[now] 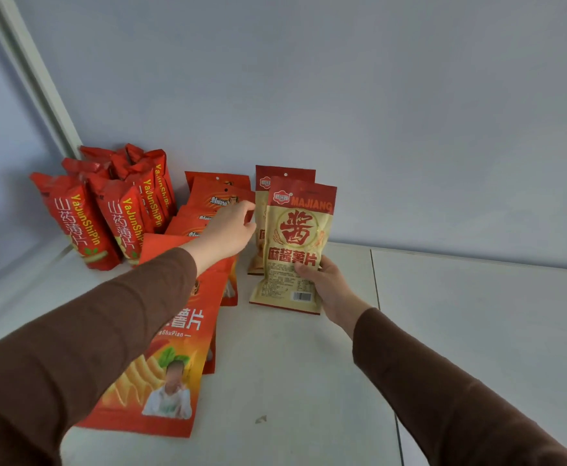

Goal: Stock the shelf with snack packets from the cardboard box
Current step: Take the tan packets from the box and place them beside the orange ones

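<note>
My right hand (325, 284) grips the lower right edge of a beige and red MAJIANG snack packet (297, 243), held upright on the white shelf (309, 381). A second packet of the same kind (261, 196) stands right behind it against the wall. My left hand (231, 230) reaches over a row of flat red packets (214, 193), fingers curled on the top edge of one. A large red packet (164, 364) lies flat under my left forearm. The cardboard box is out of view.
Several red YaJunShiPin packets (114, 210) stand bunched in the back left corner beside a white upright post (36, 79). A seam (381, 314) divides the shelf surface; the panel to its right holds nothing. The grey wall (342, 95) closes the back.
</note>
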Demonstrator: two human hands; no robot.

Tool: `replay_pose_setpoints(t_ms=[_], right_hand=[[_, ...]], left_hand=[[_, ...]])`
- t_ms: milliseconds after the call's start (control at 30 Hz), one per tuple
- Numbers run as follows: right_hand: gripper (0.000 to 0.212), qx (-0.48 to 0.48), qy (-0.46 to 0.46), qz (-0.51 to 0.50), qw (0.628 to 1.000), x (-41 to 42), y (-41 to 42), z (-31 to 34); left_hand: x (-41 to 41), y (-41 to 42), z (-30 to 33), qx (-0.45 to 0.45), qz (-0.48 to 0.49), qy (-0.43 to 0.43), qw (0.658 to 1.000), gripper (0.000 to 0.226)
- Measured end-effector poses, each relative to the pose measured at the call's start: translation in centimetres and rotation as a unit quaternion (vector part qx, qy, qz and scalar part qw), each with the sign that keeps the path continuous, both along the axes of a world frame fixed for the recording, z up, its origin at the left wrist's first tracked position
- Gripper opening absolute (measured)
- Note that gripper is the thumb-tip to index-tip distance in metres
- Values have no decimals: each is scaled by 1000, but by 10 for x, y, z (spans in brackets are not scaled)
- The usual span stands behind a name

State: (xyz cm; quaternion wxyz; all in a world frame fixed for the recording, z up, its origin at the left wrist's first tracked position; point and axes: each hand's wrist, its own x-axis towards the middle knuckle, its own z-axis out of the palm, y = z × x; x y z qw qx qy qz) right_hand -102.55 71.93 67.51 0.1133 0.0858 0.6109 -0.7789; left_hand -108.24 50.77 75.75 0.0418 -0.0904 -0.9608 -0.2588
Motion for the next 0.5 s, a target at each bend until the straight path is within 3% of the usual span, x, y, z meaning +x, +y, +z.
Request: replay_pose_setpoints(t_ms=[67,167,500], right_hand=[[37,18,-13,-2,1000,-8,-16,-2],[38,46,-33,-22,998,-20,-31,-8],[51,107,-58,-99,988,-24,-40,-3]], left_hand=[[10,-8,2,-67,-7,47,997,43],[22,-16,-5,-131,-18,48,990,40],[40,-29,-19,-144,-19,24,989,44]])
